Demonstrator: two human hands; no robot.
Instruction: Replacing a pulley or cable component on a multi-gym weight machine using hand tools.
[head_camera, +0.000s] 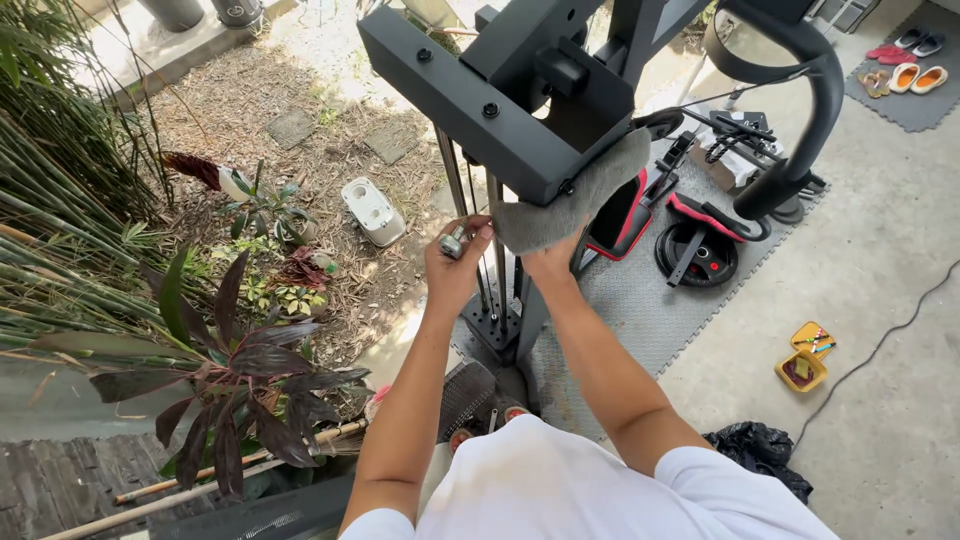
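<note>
A black metal exercise machine frame (480, 95) rises in front of me. My right hand (553, 262) presses a grey cloth (580, 195) against the underside and edge of the frame's black beam. My left hand (455, 265) is closed around a small silver metal part (453, 243) next to the machine's thin vertical rods (470, 230). Most of my right hand is hidden by the cloth.
Dark-leaved plants (235, 380) and bamboo (60, 230) stand at left. A white container (372, 210) lies on mulch. A grey mat (650, 300) holds a weight plate (700, 258) and red-black parts. A yellow box (806, 358), black bag (765, 450), cable and sandals (905, 75) lie on concrete.
</note>
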